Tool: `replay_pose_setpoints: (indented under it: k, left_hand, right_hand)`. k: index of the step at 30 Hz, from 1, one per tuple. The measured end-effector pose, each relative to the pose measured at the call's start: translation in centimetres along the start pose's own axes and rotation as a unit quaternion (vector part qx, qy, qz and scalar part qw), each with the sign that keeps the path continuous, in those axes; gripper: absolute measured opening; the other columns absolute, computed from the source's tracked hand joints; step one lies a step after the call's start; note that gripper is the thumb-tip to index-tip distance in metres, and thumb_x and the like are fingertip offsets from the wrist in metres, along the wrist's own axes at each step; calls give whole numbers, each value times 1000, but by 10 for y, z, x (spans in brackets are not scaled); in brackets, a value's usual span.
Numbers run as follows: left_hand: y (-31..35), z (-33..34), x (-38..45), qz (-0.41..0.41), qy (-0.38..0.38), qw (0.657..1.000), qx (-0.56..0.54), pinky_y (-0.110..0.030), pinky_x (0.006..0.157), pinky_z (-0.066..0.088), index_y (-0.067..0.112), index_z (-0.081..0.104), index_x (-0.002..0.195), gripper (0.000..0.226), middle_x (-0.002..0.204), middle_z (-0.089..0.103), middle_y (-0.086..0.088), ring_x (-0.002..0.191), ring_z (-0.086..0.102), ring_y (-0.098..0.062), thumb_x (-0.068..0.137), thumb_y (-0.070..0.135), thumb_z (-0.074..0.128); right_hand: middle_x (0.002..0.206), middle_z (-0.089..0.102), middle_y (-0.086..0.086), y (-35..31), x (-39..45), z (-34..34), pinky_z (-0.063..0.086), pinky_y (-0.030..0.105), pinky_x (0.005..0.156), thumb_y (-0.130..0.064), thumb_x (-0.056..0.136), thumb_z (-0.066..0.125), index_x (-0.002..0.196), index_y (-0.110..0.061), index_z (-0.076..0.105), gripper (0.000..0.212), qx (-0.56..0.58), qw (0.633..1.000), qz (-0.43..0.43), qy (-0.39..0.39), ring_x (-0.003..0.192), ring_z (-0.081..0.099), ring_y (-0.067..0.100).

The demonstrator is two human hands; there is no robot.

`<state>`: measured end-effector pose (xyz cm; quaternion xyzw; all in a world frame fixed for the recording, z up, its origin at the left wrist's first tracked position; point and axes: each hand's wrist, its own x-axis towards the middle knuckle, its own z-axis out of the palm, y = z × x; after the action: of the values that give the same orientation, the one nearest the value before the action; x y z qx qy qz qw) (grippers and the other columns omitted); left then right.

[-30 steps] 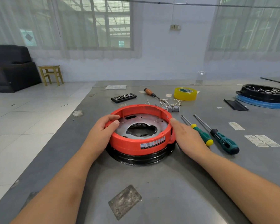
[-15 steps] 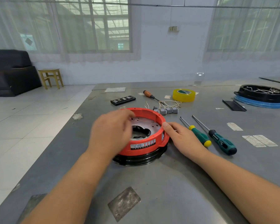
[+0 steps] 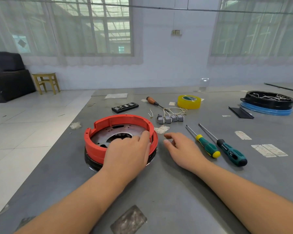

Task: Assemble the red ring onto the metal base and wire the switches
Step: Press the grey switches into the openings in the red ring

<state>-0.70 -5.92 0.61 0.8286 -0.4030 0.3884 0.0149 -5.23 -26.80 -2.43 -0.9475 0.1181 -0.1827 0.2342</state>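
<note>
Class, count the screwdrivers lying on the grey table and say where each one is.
3. An orange-handled screwdriver lies left of the yellow tape roll; the yellow-tipped green screwdriver and the dark-tipped green screwdriver lie side by side, right of the right hand.

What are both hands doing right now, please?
Left hand: rests on the near rim of the red ring, fingers fairly straight, gripping nothing visible.
Right hand: open, holds nothing, beside the ring.

We're in a makeshift workshop rm: grey metal bench (image 3: 176, 191) w/ screwdrivers (image 3: 218, 146), tape roll (image 3: 189, 102); sofa (image 3: 5, 76), stool (image 3: 46, 82) upper left.
</note>
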Motion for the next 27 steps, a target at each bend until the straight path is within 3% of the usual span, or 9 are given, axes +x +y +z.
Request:
replay_pose_setpoints:
  k: [5, 9, 13, 21, 27]
  left_hand:
    - [-13, 11, -4, -26, 22, 999, -25, -34, 48, 39, 17, 68, 98, 24, 59, 64, -1, 51, 63, -29, 98, 33, 51]
    - [-26, 13, -5, -28, 18, 999, -32, -32, 46, 27, 19, 62, 82, 29, 55, 60, 2, 47, 59, -27, 97, 38, 46]
    - [-33, 13, -7, -36, 14, 999, -36, -31, 48, 18, 21, 60, 78, 27, 52, 55, 3, 44, 56, -25, 95, 38, 48]
    - [-32, 16, -7, -46, 1, 998, -41, -30, 50, 22, 21, 57, 80, 26, 52, 54, 4, 46, 53, -25, 96, 37, 43]
    - [-31, 15, -6, -40, 4, 998, -44, -31, 49, 23, 20, 59, 79, 26, 51, 52, 4, 45, 51, -26, 96, 36, 46]
  right_hand:
    - [145, 49, 7, 0, 36, 16, 37, 39, 113, -38, 103, 51, 142, -17, 52, 45, -102, 995, -4, 1, 132, 45, 29]
    - [145, 49, 5, 0, 70, 23, 36, 42, 109, -37, 100, 50, 140, -19, 54, 44, -186, 981, 3, 48, 130, 42, 31]
    - [140, 56, 1, 4, 101, 24, 36, 45, 107, -33, 98, 49, 136, -23, 61, 41, -244, 965, 4, 92, 131, 43, 28]
    - [141, 60, -3, 14, 130, 28, 34, 45, 108, -29, 95, 50, 131, -27, 68, 40, -275, 957, -6, 97, 135, 42, 27]
    - [130, 68, -3, 9, 122, 26, 37, 42, 104, -29, 94, 53, 124, -24, 71, 36, -252, 963, -42, 92, 129, 47, 25]
